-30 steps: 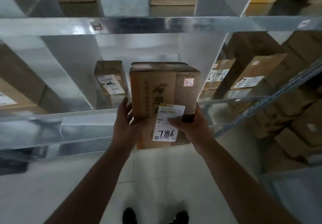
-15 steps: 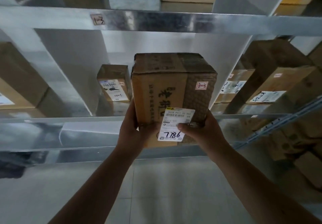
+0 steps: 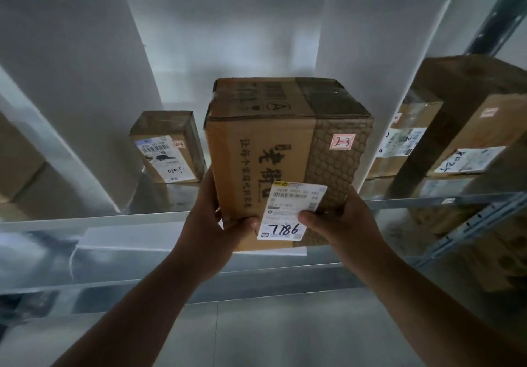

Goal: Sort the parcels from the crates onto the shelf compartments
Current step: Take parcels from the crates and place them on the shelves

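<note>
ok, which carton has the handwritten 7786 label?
The big carton gripped by the left hand and right hand; the small carton behind it, on the shelf, bears different handwriting.

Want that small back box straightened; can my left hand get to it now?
Probably not yet: the left hand grips the big parcel; once freed, the path to the small box looks open.

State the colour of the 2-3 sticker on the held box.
The sticker on the box is pale pink with a red border; head view.
</note>
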